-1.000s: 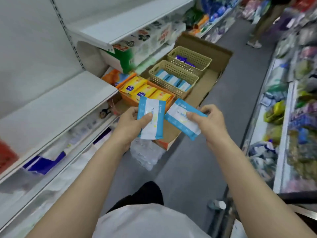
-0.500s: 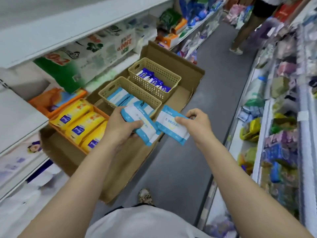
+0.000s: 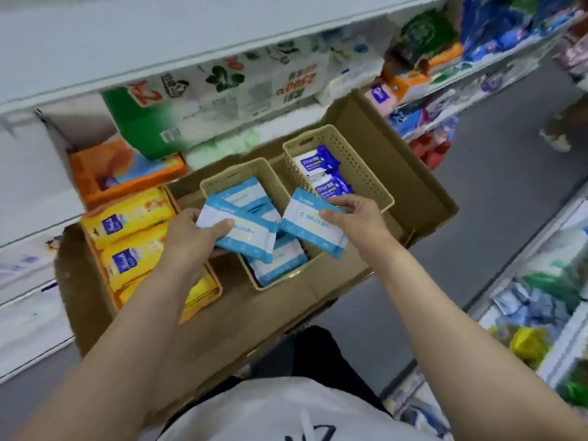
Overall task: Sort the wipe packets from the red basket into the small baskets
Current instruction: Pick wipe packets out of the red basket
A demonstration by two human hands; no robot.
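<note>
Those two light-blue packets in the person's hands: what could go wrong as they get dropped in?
Each hand, left hand and right hand, grips one light-blue packet. The right packet hangs over the rim between the near beige basket, which already holds similar light-blue packets, and the far beige basket with dark-blue ones, so it might land in the wrong basket. Dropped together, the two might collide and one slide onto the cardboard box.

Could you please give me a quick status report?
Left hand, right hand each grip a light-blue wipe packet over the near beige basket. Nothing blocking.
</note>
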